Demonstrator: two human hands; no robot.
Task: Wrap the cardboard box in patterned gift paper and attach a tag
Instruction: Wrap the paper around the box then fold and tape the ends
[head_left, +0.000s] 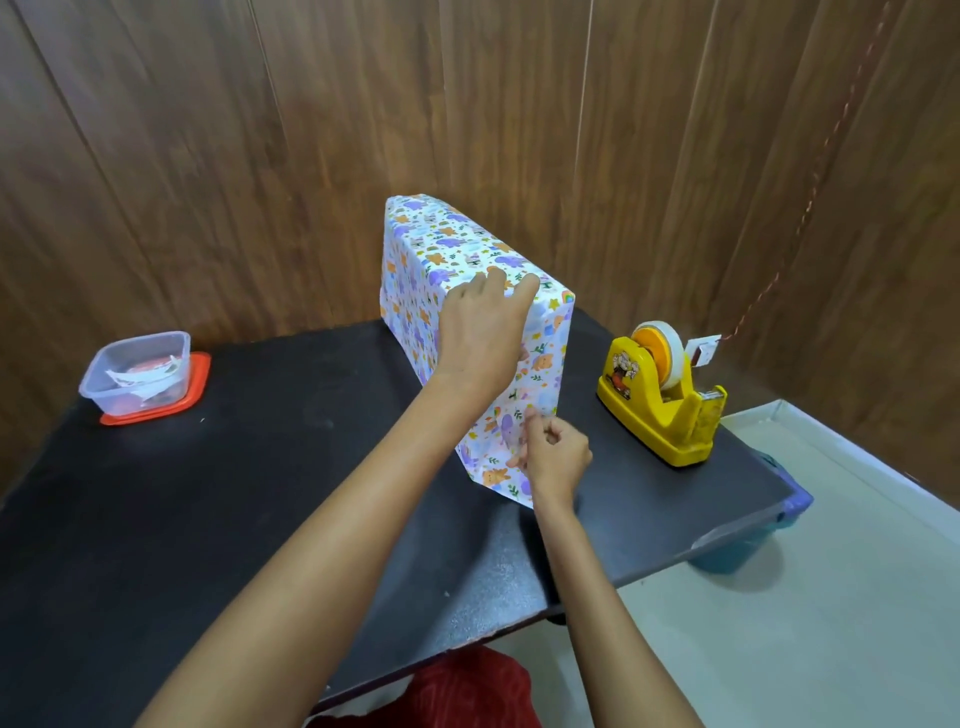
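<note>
I have a wide open stretch of worktop (234, 493) between the plastic tub (137, 374) at the far left and the wrapped box (447, 249). The box stands tall on its edge, its far end close to the wooden wall (208, 156). To its right a narrower lane runs to the tape dispenser (660, 405). My left hand (480, 332) rests on the box's top and my right hand (553, 460) pinches at its near end, so both forearms bar the near approach.

Left hand (480, 332) rests on wrapped box (457, 244) top edge; right hand (553, 457) pinches wrapping lower down.
</note>
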